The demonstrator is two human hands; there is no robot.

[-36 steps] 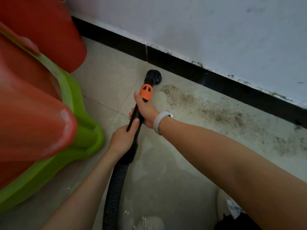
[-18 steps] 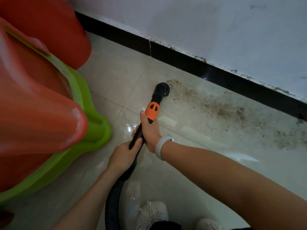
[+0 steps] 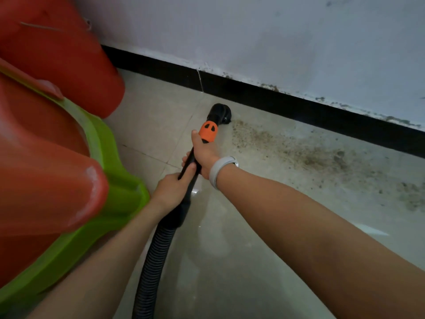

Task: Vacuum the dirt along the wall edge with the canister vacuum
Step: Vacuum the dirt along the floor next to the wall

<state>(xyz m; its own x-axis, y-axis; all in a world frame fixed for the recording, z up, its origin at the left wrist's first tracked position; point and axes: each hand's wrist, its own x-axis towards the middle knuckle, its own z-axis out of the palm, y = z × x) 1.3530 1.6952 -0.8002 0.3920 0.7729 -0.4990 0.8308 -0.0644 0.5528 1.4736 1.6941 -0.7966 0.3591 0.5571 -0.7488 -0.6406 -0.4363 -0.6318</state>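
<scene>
A black vacuum wand with an orange collar (image 3: 208, 132) ends in a round black nozzle (image 3: 219, 113) pressed to the tiled floor near the black skirting (image 3: 276, 102). My right hand (image 3: 203, 153) grips the wand just below the orange collar; a pale band sits on that wrist. My left hand (image 3: 171, 189) grips the wand lower down, where the ribbed black hose (image 3: 153, 256) begins. A strip of brown dirt (image 3: 305, 153) runs along the floor to the right of the nozzle, beside the wall. The canister is out of view.
Large red and green plastic shapes (image 3: 69, 171) crowd the left side, close to my left arm. A red plastic piece (image 3: 76, 61) stands against the white wall (image 3: 253, 35). Beige floor tiles (image 3: 241, 261) spread below my arms.
The nozzle has slid forward from the open floor toward the skirting, to the left end of the dirt strip. Both hands kept their grip on the wand.
</scene>
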